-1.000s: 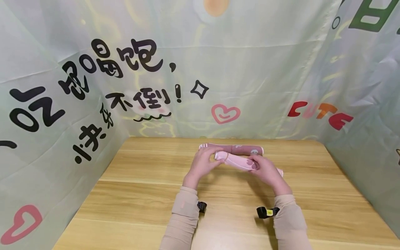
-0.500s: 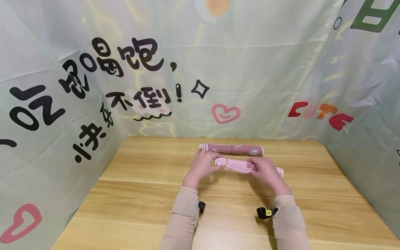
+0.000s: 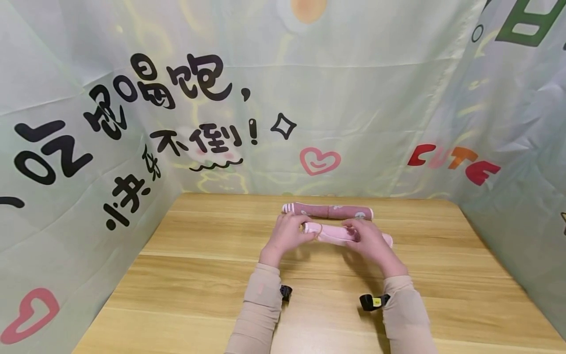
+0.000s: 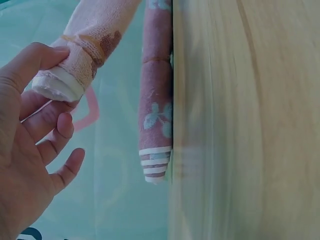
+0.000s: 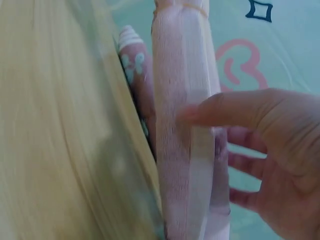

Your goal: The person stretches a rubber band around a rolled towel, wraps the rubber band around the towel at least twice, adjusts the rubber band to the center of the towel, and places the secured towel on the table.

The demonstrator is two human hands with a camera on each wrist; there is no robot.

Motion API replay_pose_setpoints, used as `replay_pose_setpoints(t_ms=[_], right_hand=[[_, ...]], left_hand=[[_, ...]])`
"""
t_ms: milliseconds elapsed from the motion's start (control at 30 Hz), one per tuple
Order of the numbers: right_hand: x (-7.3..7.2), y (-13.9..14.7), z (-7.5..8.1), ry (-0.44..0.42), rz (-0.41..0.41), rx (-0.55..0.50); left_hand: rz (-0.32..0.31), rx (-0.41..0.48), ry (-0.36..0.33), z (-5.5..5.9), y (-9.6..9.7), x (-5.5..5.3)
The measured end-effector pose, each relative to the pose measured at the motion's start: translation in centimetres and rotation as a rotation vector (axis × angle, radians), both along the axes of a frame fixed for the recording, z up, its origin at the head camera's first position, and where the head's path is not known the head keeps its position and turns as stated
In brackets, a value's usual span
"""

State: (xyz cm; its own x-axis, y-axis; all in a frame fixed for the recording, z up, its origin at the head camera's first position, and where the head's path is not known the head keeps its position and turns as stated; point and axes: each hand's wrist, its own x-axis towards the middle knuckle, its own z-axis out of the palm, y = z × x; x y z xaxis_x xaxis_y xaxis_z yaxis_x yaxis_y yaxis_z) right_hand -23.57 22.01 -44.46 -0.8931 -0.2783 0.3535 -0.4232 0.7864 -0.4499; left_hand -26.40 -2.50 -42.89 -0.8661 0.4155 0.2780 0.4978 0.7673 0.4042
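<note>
A light pink rolled towel [image 3: 331, 235] with a rubber band near its left end lies between both hands, above the wooden table. My left hand [image 3: 286, 233] pinches that left end; in the left wrist view the thumb [image 4: 52, 56] presses beside the band, while the ring and little fingers stay off the roll. Farther right, my right hand [image 3: 370, 242] grips the same towel, thumb on the near side and fingers round the far side. Behind it a darker mauve rolled towel [image 3: 327, 211] with white stripes and its own band lies on the table, untouched.
The wooden table [image 3: 199, 275] reaches back to printed cloth curtains [image 3: 362, 108] at the rear and both sides. Black wrist cameras [image 3: 370, 302] sit on the inner side of each sleeve. The mauve towel lies close behind the hands, near the table's back edge.
The pink towel's left end has come down with my left hand, uncovering more of the mauve towel. My right hand and the pink towel's right end have shifted slightly left.
</note>
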Motion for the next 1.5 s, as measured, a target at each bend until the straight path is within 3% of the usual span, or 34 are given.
replay_pose_setpoints(t_ms=[167,300,400,667,833,1133,1333,1500], right_hand=[[0.3,-2.2,0.8,0.103,0.041,-0.097],[0.5,-4.1,1.1,0.068,0.055,-0.139],[0.6,-5.3,1.0,0.036,0.007,-0.14],[1.0,-7.1,0.7,0.075,-0.14,-0.166],[1.2,-7.5,0.8,0.037,-0.188,-0.138],[1.6,-8.2,1.3,-0.035,-0.313,-0.241],[1.5,-7.3,1.2,-0.104,-0.424,-0.226],[1.2,-6.0,1.2,-0.126,-0.473,-0.198]], left_hand=[[0.026,0.019,-0.035,0.2,0.0,0.1],[0.038,0.021,-0.039,0.3,-0.1,0.1],[0.039,0.04,-0.054,0.3,-0.1,0.1],[0.033,0.148,-0.116,0.2,-0.2,-0.1],[0.001,0.165,-0.133,0.2,0.0,-0.1],[-0.014,0.173,-0.129,0.3,0.4,0.1],[-0.031,0.231,-0.173,0.6,0.4,0.2],[-0.077,0.236,-0.114,1.0,0.2,0.3]])
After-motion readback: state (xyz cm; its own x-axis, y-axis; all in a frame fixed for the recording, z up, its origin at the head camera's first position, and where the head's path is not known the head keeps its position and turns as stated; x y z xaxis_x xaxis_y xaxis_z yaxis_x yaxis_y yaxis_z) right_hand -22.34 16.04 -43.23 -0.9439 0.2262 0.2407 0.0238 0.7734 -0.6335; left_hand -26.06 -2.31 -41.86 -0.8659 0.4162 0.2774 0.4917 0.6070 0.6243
